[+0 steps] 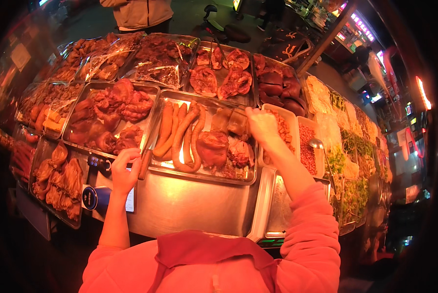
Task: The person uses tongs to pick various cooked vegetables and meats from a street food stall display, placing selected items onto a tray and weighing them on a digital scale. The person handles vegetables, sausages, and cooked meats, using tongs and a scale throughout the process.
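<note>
My right hand is at the right end of a metal tray, its fingers bent over dark slabs of cooked meat; what its fingertips hold is hidden. In the same tray lie long sausages and chunks of cooked meat. My left hand is raised at the tray's lower left corner, thumb and fingertips close together. Just right of it, a brown handle lies against the tray's edge; whether my fingers touch it I cannot tell.
More trays of cooked meat stand left and behind. A tub of peanuts with a ladle and trays of vegetables are at right. A blue round device stands by my left forearm. A person stands across the stall.
</note>
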Demonstrator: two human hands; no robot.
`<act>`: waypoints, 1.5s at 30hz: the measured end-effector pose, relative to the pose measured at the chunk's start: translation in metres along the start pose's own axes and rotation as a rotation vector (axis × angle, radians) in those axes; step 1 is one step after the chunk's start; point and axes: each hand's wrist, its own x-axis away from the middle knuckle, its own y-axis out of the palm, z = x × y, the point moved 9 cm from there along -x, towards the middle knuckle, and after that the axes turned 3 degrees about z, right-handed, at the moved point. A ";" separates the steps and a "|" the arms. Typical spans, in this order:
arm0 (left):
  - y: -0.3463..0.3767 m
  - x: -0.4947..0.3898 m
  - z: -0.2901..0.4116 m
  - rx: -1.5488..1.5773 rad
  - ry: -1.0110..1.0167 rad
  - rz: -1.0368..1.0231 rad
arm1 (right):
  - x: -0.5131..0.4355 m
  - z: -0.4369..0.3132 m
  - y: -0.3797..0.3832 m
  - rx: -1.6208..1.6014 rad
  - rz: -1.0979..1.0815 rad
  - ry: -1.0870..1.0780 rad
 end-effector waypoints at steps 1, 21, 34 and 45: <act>0.000 -0.004 0.006 -0.025 0.048 0.005 | 0.006 0.016 -0.006 -0.034 -0.063 0.059; 0.024 -0.007 0.075 0.228 0.056 -0.138 | 0.263 0.052 -0.202 -0.350 0.047 0.504; 0.011 0.004 0.090 0.239 0.083 -0.108 | 0.245 0.018 -0.174 0.011 -0.147 0.226; 0.168 0.153 0.097 0.634 -0.516 -0.899 | 0.286 -0.141 -0.066 -1.445 0.046 0.863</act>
